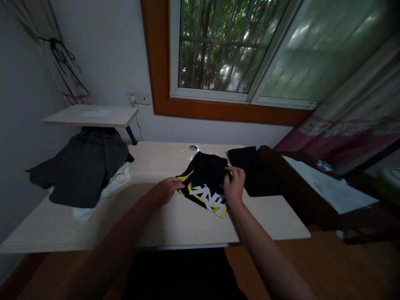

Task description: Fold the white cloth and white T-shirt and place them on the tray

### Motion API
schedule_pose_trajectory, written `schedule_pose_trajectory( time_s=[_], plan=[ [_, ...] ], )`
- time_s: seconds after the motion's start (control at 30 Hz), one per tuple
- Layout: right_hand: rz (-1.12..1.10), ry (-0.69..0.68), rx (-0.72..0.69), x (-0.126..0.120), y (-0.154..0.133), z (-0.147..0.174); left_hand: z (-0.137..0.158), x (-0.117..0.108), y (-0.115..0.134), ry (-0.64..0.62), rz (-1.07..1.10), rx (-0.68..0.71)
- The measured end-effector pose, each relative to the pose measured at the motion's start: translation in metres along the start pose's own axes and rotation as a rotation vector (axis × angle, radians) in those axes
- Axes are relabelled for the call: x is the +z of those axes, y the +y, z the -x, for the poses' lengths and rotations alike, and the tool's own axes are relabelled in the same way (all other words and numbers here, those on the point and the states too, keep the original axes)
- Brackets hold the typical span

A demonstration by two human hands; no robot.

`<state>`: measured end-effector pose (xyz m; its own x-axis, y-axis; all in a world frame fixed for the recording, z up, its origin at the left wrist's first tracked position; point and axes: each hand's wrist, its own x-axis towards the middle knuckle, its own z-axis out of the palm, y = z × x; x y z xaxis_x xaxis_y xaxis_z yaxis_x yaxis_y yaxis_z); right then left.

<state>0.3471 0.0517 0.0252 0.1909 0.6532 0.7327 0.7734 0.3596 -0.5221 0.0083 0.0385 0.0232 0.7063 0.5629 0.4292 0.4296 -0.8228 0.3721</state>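
Note:
A black garment with yellow and white print (208, 173) lies partly folded on the pale wooden table (200, 229); its exact kind cannot be made out. At its left edge, by a yellow strip, my left hand (167, 189) pinches the cloth between thumb and fingers. My right hand (234, 183) has its fingers curled on the garment's right edge, with the fingertips partly hidden. Just beyond that hand rests a flat, folded black cloth (259, 173), close to the garment's right side.
On the left, a dark grey garment heap (87, 166) covers part of a white cloth (117, 179), below a small raised shelf (90, 116). A dark brown piece of furniture (296, 187) with a white sheet (328, 185) adjoins the right side. Behind is a window (231, 46).

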Motion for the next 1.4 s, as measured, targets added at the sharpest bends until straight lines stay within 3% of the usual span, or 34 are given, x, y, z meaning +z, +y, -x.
schedule_pose_trajectory(
  time_s=[0.07,0.23,0.33,0.4,0.7,0.83,0.93,1.1,1.4],
  plan=[
    [-0.027,-0.110,-0.162,0.001,-0.012,0.002,0.000,0.006,-0.002,-0.021,-0.067,0.034],
    [-0.105,-0.556,-0.510,0.011,-0.040,0.013,-0.003,0.017,0.003,-0.053,-0.184,0.134],
    [-0.079,-0.738,-0.588,0.017,-0.045,0.017,-0.005,0.018,0.007,-0.056,-0.148,0.182],
    [-0.046,-0.777,-0.583,0.019,-0.045,0.018,-0.005,0.017,0.007,-0.049,-0.095,0.186],
    [-0.017,-0.686,-0.547,0.014,-0.039,0.021,-0.005,0.016,-0.002,0.061,-0.047,0.016],
    [-0.074,-0.550,-0.557,0.008,-0.034,0.022,-0.006,0.017,-0.008,0.071,-0.080,0.024],
    [-0.098,-0.428,-0.527,0.004,-0.031,0.022,-0.005,0.014,-0.011,0.146,-0.136,-0.039],
    [-0.098,-0.312,-0.491,0.000,-0.027,0.021,0.000,-0.003,-0.015,0.476,-0.194,-0.266],
    [-0.063,-0.150,-0.492,-0.008,-0.024,0.017,0.030,-0.052,-0.027,1.147,-0.303,-0.616]
  ],
)
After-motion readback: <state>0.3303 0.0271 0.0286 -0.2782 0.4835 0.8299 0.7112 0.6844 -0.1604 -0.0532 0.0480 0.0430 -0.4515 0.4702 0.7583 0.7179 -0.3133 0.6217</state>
